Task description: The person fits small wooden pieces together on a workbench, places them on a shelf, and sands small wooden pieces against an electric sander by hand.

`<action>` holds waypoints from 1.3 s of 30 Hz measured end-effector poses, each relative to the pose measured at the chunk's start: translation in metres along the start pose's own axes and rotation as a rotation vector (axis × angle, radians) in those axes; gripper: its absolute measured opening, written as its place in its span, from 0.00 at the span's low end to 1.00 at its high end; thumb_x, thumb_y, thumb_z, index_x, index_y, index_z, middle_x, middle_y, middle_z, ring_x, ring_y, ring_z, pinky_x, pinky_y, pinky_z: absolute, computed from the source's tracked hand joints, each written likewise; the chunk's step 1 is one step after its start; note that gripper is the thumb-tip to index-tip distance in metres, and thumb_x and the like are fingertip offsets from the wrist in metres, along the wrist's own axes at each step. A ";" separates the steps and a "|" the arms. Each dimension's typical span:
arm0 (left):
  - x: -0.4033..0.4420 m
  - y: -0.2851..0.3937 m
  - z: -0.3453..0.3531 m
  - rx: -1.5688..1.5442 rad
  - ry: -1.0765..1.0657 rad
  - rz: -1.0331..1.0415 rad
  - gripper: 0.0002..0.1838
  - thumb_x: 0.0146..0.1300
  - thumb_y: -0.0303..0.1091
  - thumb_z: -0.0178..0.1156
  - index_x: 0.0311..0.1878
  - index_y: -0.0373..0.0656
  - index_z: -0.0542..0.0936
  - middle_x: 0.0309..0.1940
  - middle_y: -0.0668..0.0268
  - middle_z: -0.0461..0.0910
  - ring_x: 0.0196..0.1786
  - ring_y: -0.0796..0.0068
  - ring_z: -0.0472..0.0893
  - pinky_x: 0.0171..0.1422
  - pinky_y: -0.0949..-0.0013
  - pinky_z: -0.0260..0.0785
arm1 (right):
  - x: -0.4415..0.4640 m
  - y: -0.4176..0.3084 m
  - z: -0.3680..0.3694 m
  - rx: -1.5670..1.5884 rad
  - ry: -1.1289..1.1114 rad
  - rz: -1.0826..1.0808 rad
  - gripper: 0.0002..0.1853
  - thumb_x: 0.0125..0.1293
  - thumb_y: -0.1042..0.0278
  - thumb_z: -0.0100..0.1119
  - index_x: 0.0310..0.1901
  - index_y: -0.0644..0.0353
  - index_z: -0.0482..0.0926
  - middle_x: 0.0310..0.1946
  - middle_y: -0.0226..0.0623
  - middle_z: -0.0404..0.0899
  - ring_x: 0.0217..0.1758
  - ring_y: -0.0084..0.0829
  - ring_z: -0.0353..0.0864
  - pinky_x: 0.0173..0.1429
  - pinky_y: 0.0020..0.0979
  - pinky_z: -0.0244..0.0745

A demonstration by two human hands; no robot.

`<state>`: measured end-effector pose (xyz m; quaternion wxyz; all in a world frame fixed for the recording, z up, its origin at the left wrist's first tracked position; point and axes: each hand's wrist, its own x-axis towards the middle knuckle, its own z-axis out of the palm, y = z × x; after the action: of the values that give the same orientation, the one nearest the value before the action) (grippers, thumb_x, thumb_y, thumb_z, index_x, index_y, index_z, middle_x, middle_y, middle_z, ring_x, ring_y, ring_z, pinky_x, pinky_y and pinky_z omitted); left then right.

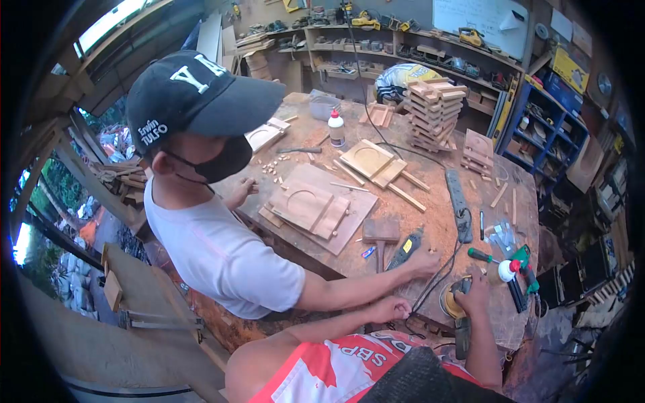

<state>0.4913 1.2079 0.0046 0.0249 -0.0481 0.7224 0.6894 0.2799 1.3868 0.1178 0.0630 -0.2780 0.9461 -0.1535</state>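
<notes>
My right hand (476, 294) grips the top of a yellow and black sander (449, 303) near the table's front edge. My left hand (392, 309) is closed, palm side up, left of the sander and beside a black cable (424, 293); what its curled fingers hold, if anything, is hidden. Right of my right hand are a white bottle with a red cap (508, 269), a green-handled screwdriver (480, 255) and a green tool (523, 262). A wooden mallet (381, 232) and a grey rotary tool (407, 248) lie further left.
A co-worker in a white shirt (225, 248) leans in from the left, one hand (424, 262) just beyond mine. Carved wooden boards (308, 207), a glue bottle (336, 129) and a tall stack of wooden pieces (433, 114) stand on the dusty workbench (437, 195). Another person (403, 75) bends behind it.
</notes>
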 end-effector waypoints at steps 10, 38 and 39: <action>-0.018 -0.022 0.040 0.148 0.089 0.091 0.06 0.62 0.25 0.53 0.41 0.38 0.76 0.32 0.64 0.81 0.38 0.77 0.79 0.44 0.68 0.73 | 0.005 0.027 0.006 0.016 0.066 -0.297 0.38 0.46 0.61 0.72 0.61 0.53 0.68 0.67 0.51 0.62 0.72 0.50 0.58 0.72 0.45 0.60; -0.567 -0.237 0.106 -0.236 1.126 -0.735 0.05 0.57 0.28 0.57 0.28 0.40 0.80 0.22 0.63 0.82 0.24 0.76 0.81 0.28 0.70 0.73 | -0.194 -0.148 0.086 -0.007 -0.408 -0.847 0.14 0.57 0.67 0.65 0.44 0.62 0.80 0.42 0.49 0.80 0.47 0.48 0.80 0.54 0.41 0.74; -0.585 -0.232 0.094 -0.341 1.153 -0.654 0.05 0.58 0.28 0.56 0.29 0.40 0.80 0.22 0.63 0.82 0.24 0.76 0.80 0.27 0.70 0.73 | -0.220 -0.180 0.102 0.041 -0.515 -0.858 0.13 0.57 0.67 0.65 0.43 0.63 0.80 0.38 0.48 0.81 0.43 0.46 0.82 0.50 0.39 0.76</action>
<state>1.0944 1.3116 -0.1706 -0.1649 -0.6265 0.4498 0.6148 0.5765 1.3372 0.0874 0.2311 -0.6696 0.6971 -0.1105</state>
